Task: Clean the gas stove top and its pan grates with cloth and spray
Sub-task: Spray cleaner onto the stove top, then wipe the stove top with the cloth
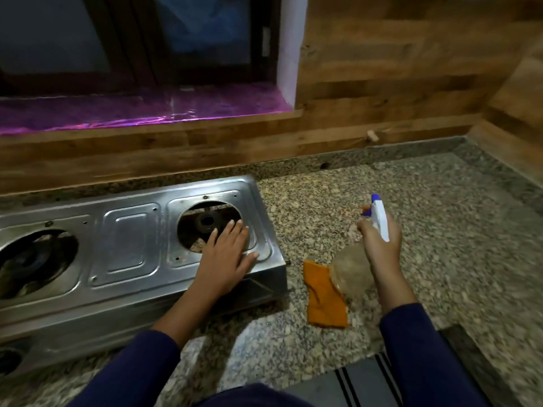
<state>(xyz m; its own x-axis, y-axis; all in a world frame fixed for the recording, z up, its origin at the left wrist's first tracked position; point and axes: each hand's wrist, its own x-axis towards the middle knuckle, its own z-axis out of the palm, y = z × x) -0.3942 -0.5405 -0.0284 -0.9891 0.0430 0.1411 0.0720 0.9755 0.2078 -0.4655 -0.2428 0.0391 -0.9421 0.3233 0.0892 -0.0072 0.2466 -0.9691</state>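
The stove [129, 248] sits along the back edge of the worktop [426, 201], its grates off and out of view, both burner holes bare. The left hand [226, 257] lies flat on the stove's right end, fingers straight and slightly spread over the burner hole. The right hand [380, 239] is curled round the neck of the spray [379, 218], lifted above the worktop beside the stove, nozzle pointing toward the back. The orange cloth [324, 295] lies crumpled near the front edge, under the bottle. To spray well, I'd aim at the steel, not the burner, and move the left hand aside first. No writing or brand is readable anywhere.
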